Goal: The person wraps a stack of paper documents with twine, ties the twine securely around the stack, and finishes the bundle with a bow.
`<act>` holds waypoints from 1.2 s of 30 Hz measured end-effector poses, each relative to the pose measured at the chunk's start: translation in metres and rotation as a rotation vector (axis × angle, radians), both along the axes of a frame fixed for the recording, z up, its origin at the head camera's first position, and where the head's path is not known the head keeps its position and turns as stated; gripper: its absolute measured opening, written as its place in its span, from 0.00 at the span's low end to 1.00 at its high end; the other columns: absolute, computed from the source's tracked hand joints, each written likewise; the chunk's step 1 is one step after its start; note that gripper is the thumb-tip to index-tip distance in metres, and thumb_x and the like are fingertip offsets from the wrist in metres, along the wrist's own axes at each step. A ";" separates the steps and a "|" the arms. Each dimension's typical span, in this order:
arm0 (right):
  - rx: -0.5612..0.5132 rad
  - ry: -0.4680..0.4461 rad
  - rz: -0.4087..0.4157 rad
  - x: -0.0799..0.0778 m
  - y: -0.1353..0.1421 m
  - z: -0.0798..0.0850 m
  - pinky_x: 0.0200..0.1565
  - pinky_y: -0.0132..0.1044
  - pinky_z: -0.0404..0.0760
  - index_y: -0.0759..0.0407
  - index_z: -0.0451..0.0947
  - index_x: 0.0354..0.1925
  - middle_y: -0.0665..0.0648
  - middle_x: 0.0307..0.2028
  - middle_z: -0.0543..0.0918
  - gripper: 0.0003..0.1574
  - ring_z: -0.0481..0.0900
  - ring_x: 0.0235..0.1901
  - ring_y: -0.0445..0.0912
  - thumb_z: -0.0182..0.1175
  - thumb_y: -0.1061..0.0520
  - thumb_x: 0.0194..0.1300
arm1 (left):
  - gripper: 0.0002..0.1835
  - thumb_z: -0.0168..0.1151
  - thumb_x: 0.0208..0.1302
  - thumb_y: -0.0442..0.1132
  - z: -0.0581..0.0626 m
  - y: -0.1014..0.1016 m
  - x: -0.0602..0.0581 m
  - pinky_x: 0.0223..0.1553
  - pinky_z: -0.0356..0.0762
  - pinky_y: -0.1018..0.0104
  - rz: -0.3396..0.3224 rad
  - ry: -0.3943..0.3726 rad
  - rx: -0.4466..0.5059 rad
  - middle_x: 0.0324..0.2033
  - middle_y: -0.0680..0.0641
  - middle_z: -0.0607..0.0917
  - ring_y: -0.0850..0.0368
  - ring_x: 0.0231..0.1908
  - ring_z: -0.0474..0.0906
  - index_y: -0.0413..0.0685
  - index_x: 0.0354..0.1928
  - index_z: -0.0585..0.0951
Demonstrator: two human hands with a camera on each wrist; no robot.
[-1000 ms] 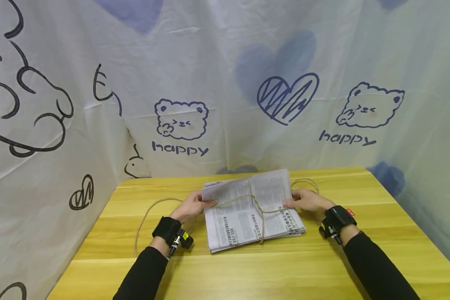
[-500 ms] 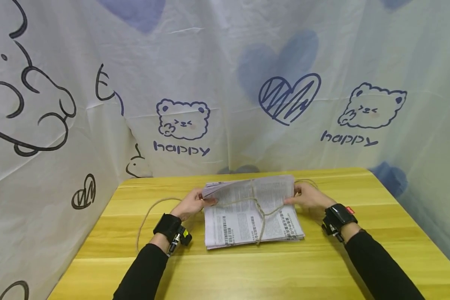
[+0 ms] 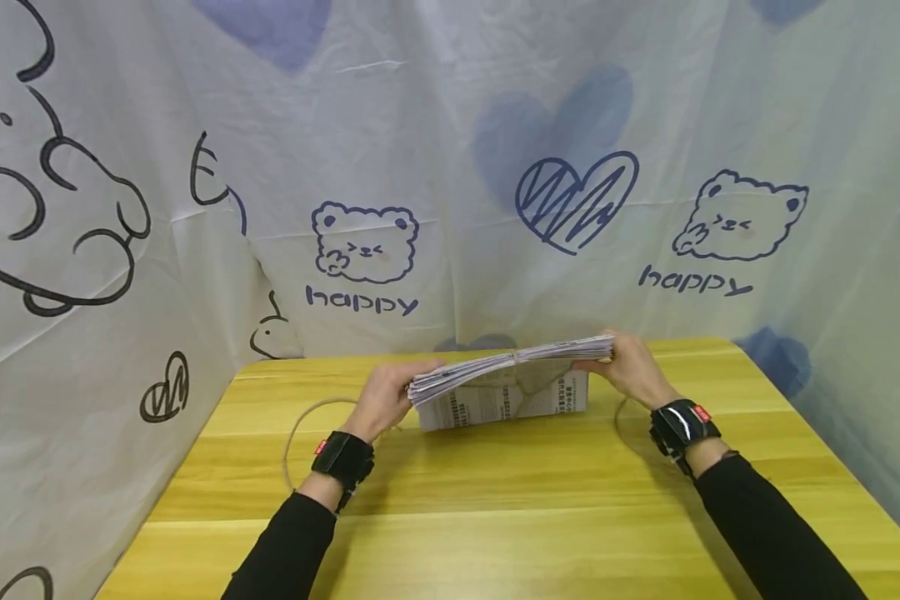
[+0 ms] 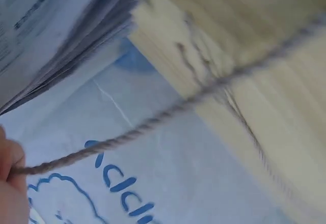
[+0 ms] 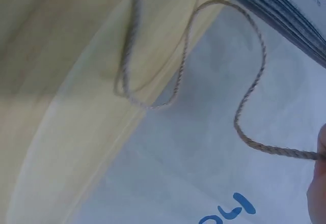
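A bundle of folded newspapers (image 3: pixel 457 408), with rope crossed over its front, is tilted up so that its layered upper edge faces me in the head view. My left hand (image 3: pixel 381 402) grips the bundle's left end. At the opposite end, my right hand (image 3: pixel 632 371) holds it with the thumb on the printed face. Twisted rope (image 4: pixel 137 130) runs to the left fingers in the left wrist view. Another length of rope (image 5: pixel 244 102) loops down and meets the right fingers in the right wrist view. Most of both hands is outside the wrist views.
The yellow wood-grain table (image 3: pixel 495 517) spreads beneath the bundle. Loose rope (image 3: pixel 291 446) curves over its left side, and a further rope loop (image 3: pixel 621 425) lies near the right wrist. A pale printed curtain (image 3: pixel 465 275) hangs behind and along the sides.
The bundle has tipped from leaning back with its printed face visible to showing its layered edge, and moved farther away. Both hands have risen and turned with it.
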State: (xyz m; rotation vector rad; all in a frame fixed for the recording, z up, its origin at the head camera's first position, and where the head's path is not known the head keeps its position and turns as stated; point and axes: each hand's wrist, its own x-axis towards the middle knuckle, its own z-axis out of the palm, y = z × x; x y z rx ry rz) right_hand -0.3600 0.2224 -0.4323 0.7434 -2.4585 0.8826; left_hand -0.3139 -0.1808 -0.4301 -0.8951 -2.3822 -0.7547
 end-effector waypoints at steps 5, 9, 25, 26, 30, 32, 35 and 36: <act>0.051 0.217 0.039 0.006 0.006 -0.007 0.32 0.41 0.79 0.56 0.78 0.30 0.52 0.29 0.82 0.15 0.80 0.29 0.45 0.75 0.66 0.46 | 0.24 0.67 0.59 0.31 -0.009 -0.003 0.005 0.34 0.84 0.63 -0.034 0.275 -0.154 0.48 0.49 0.88 0.54 0.38 0.88 0.56 0.58 0.82; 0.123 0.307 0.098 0.015 0.010 -0.015 0.31 0.40 0.79 0.54 0.74 0.30 0.51 0.32 0.81 0.19 0.81 0.30 0.45 0.71 0.70 0.44 | 0.22 0.61 0.64 0.31 -0.015 -0.006 0.012 0.21 0.77 0.70 -0.015 0.505 -0.316 0.46 0.52 0.88 0.60 0.22 0.83 0.58 0.58 0.81; 0.426 0.066 0.084 0.041 0.018 -0.053 0.39 0.42 0.81 0.45 0.79 0.32 0.44 0.38 0.84 0.20 0.81 0.39 0.42 0.68 0.70 0.49 | 0.19 0.65 0.61 0.34 -0.044 -0.010 0.037 0.43 0.82 0.66 -0.068 0.012 -0.553 0.49 0.55 0.87 0.59 0.40 0.86 0.58 0.53 0.85; 0.432 0.038 0.082 0.041 0.020 -0.054 0.42 0.43 0.81 0.45 0.81 0.34 0.44 0.39 0.85 0.18 0.82 0.41 0.42 0.71 0.67 0.51 | 0.18 0.65 0.61 0.34 -0.045 -0.011 0.036 0.47 0.82 0.66 -0.079 -0.040 -0.537 0.49 0.55 0.87 0.59 0.44 0.86 0.58 0.52 0.85; 0.418 -0.115 0.046 0.039 0.027 -0.054 0.42 0.42 0.81 0.45 0.85 0.40 0.42 0.35 0.85 0.12 0.82 0.38 0.40 0.70 0.59 0.57 | 0.12 0.69 0.60 0.34 -0.045 -0.018 0.031 0.50 0.80 0.66 -0.088 -0.258 -0.424 0.45 0.53 0.89 0.59 0.47 0.85 0.53 0.45 0.89; 0.403 -0.178 0.033 0.037 0.030 -0.053 0.41 0.41 0.80 0.46 0.86 0.42 0.41 0.34 0.85 0.11 0.81 0.35 0.38 0.69 0.57 0.59 | 0.08 0.69 0.60 0.34 -0.044 -0.020 0.027 0.46 0.81 0.66 -0.065 -0.342 -0.373 0.40 0.52 0.90 0.61 0.43 0.85 0.51 0.40 0.90; 0.395 -0.215 0.039 0.033 0.034 -0.050 0.41 0.43 0.81 0.46 0.87 0.40 0.42 0.34 0.87 0.08 0.83 0.36 0.40 0.68 0.54 0.61 | 0.04 0.68 0.62 0.36 -0.044 -0.021 0.020 0.37 0.79 0.69 0.010 -0.434 -0.331 0.33 0.53 0.89 0.64 0.33 0.82 0.50 0.35 0.90; 0.396 -0.223 0.040 0.031 0.034 -0.050 0.41 0.43 0.81 0.45 0.88 0.39 0.43 0.34 0.87 0.06 0.83 0.36 0.40 0.68 0.54 0.62 | 0.03 0.68 0.62 0.37 -0.044 -0.020 0.017 0.33 0.77 0.69 0.035 -0.452 -0.327 0.30 0.53 0.88 0.64 0.30 0.79 0.50 0.33 0.89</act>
